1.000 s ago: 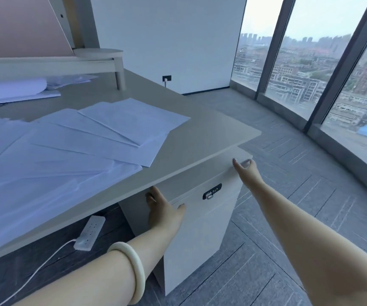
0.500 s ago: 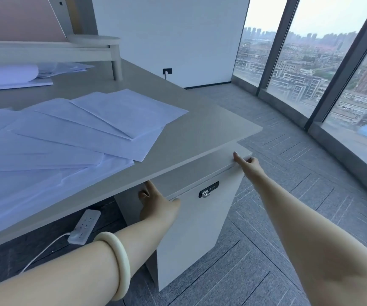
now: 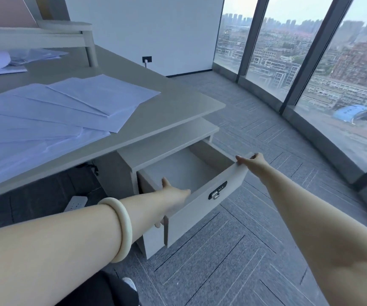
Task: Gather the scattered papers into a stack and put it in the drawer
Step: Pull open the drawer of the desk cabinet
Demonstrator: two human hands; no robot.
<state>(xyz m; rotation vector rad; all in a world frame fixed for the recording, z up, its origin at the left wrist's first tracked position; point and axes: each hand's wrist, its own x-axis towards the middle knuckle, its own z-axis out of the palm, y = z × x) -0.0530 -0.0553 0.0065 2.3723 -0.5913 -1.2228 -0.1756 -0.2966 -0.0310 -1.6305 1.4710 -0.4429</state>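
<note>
Near end first: my left forearm comes in from 8 o'clock, pale bangle (image 3: 120, 228) on the wrist. My left hand (image 3: 173, 195) is clamped on the near corner of the drawer (image 3: 200, 206) front, thumb up over the top edge, fingers curled round the side edge below. My right hand (image 3: 253, 161) is at about 2 o'clock from the left, fingers hooked over the far top corner of the same front panel, closed on it. Drawer is pulled out of the pedestal under the desk (image 3: 178, 111); interior visible, nothing seen inside. Black lock plate (image 3: 217, 191) sits on the front between my hands. Power strip (image 3: 76, 203) lies on the floor at 9 o'clock from the left hand, under the desk. Further out at 10–11 o'clock, papers (image 3: 67, 111) lie spread and overlapping on the desktop, not stacked. More sheets (image 3: 12, 60) lie at the back under the raised shelf (image 3: 34, 38). Windows (image 3: 310, 74) run from 12 to 3 o'clock.
</note>
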